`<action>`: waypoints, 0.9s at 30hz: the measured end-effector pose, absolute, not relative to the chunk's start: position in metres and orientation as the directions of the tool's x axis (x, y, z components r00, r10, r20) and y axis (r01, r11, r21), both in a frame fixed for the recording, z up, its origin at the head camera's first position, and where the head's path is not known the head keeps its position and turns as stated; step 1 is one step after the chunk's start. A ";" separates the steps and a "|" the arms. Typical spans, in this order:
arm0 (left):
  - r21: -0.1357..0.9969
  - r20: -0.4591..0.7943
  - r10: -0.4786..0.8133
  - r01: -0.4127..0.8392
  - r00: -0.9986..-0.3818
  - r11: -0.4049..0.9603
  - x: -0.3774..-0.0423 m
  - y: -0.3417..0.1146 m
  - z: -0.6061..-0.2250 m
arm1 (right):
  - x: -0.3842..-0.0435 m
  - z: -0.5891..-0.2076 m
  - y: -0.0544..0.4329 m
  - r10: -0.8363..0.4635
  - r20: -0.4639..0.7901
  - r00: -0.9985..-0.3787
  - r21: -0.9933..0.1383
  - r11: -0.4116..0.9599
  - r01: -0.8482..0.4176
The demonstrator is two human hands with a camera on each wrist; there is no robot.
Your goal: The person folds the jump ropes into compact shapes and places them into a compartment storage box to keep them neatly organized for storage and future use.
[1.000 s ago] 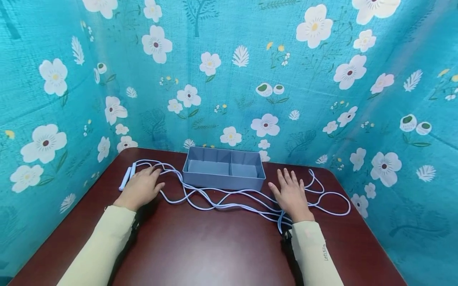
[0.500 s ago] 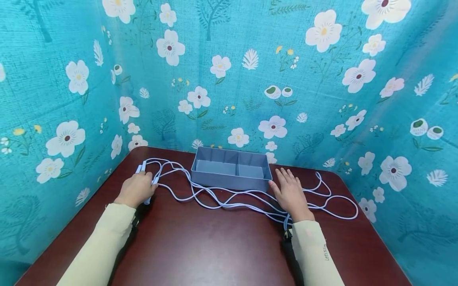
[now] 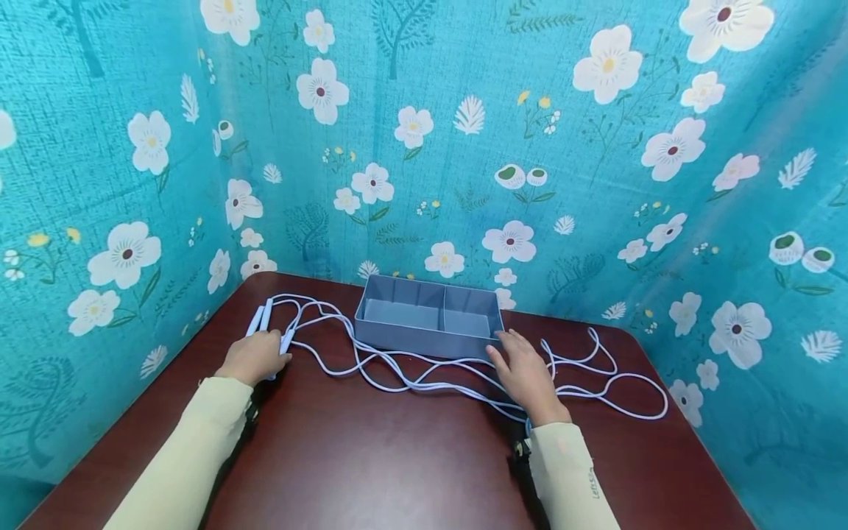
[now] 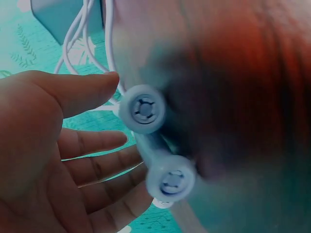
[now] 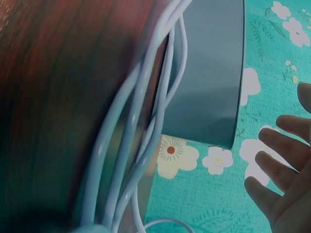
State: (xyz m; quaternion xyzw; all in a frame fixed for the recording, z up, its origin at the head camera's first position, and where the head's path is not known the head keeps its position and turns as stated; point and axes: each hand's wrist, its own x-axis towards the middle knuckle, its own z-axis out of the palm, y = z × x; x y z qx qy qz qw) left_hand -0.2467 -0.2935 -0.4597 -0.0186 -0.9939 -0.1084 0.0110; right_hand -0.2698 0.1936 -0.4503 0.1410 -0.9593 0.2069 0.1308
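Note:
A pale blue jump rope [image 5: 99, 150] lies in loose strands along the front of a grey box [image 3: 424, 336]. At the left are its slim handles; a pair [image 3: 266, 315] points away just past my left hand [image 3: 255, 358], and another handle [image 3: 287, 341] shows beside the thumb. In the left wrist view two round handle ends [image 4: 145, 109] are at the fingertips, the thumb above and the fingers loosely extended. My right hand [image 3: 526, 375] reaches over the strands with spread fingers, fingertips right at the box's front right corner.
The box has a divider [image 3: 444, 313] making two compartments. More rope loops lie right of my right hand on the dark wooden table [image 3: 397, 456]. A floral teal curtain [image 3: 424, 147] surrounds the back and sides.
My left hand has come down behind the handles, and one handle now shows on its thumb side. My right hand has shifted left to the box corner. The head view has turned slightly.

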 end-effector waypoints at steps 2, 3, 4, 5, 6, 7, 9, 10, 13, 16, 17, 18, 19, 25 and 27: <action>0.224 0.016 0.038 0.041 -0.999 0.974 -0.248 -0.294 -0.461 | -0.270 -0.452 0.192 -0.212 0.310 -0.927 -0.358 0.877 -0.320; 0.233 0.009 0.038 0.039 -0.999 0.972 -0.248 -0.295 -0.462 | -0.271 -0.453 0.190 -0.211 0.314 -0.926 -0.355 0.878 -0.320; 0.240 0.009 0.038 0.039 -0.999 0.970 -0.249 -0.296 -0.463 | -0.272 -0.454 0.189 -0.213 0.319 -0.924 -0.353 0.878 -0.324; 0.250 0.014 0.038 0.040 -0.999 0.967 -0.249 -0.298 -0.464 | -0.272 -0.455 0.187 -0.212 0.326 -0.921 -0.355 0.876 -0.327; 0.261 0.018 0.038 0.041 -0.999 0.964 -0.250 -0.299 -0.465 | -0.273 -0.456 0.185 -0.212 0.334 -0.919 -0.358 0.873 -0.331; 0.272 0.024 0.039 0.044 -0.999 0.961 -0.250 -0.301 -0.465 | -0.274 -0.457 0.183 -0.212 0.340 -0.916 -0.362 0.870 -0.335; 0.293 0.044 0.038 0.049 -0.998 0.955 -0.249 -0.304 -0.465 | -0.275 -0.460 0.179 -0.219 0.345 -0.913 -0.364 0.865 -0.346; 0.303 0.055 0.039 0.054 -0.998 0.951 -0.248 -0.305 -0.466 | -0.275 -0.461 0.178 -0.224 0.343 -0.912 -0.368 0.861 -0.350; 0.319 0.099 0.045 0.075 -0.994 0.945 -0.245 -0.303 -0.465 | -0.275 -0.464 0.174 -0.237 0.339 -0.910 -0.374 0.854 -0.362; 0.308 0.181 0.069 0.123 -0.981 0.943 -0.246 -0.292 -0.462 | -0.275 -0.462 0.172 -0.247 0.371 -0.895 -0.366 0.847 -0.385; 0.295 0.215 0.082 0.145 -0.973 0.945 -0.246 -0.287 -0.460 | -0.275 -0.460 0.172 -0.253 0.387 -0.887 -0.359 0.844 -0.398; 0.282 0.246 0.093 0.163 -0.965 0.945 -0.247 -0.282 -0.457 | -0.276 -0.458 0.172 -0.259 0.402 -0.878 -0.351 0.842 -0.409; 0.272 0.274 0.101 0.178 -0.956 0.946 -0.248 -0.276 -0.452 | -0.276 -0.455 0.171 -0.264 0.416 -0.870 -0.343 0.841 -0.419; 0.266 0.396 0.143 0.262 -0.907 0.928 -0.243 -0.238 -0.420 | -0.273 -0.435 0.163 -0.299 0.479 -0.825 -0.304 0.825 -0.475; 0.244 0.436 0.175 0.303 -0.883 0.921 -0.239 -0.224 -0.409 | -0.271 -0.430 0.161 -0.309 0.509 -0.804 -0.297 0.813 -0.501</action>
